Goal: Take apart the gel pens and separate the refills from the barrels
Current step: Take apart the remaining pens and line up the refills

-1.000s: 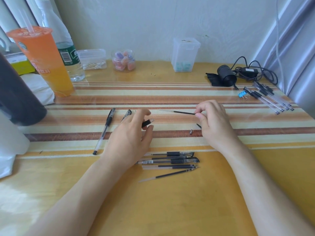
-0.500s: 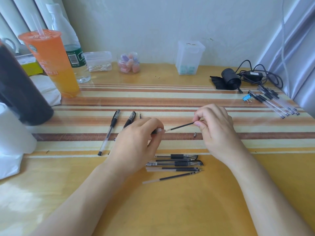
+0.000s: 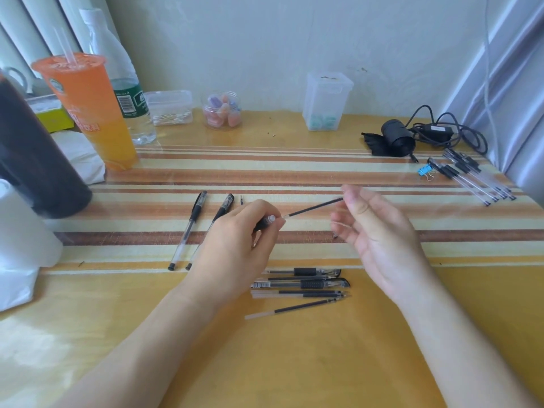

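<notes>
My left hand [image 3: 232,245] is shut on a pen barrel [image 3: 265,222], and a thin black refill [image 3: 312,209] sticks out of it up and to the right. My right hand [image 3: 379,234] is open and blurred, with its thumb just beside the refill's far end. Two capped gel pens [image 3: 191,225] lie left of my left hand. A pile of pens and refills [image 3: 306,282] lies near the table's front, with one loose refill [image 3: 294,309] below it. A small pen tip [image 3: 335,236] rests on the table under my right hand.
Several clear pens [image 3: 474,181] and a blue binder clip [image 3: 425,171] lie at the far right, beside a black device with cable [image 3: 397,139]. An orange drink cup [image 3: 88,107], water bottle [image 3: 129,92], dark cylinder [image 3: 32,160] and white roll [image 3: 17,231] stand at the left.
My right hand brought the refill's end to the barrel in my left hand, then let go and opened. My left hand now holds barrel and refill together.
</notes>
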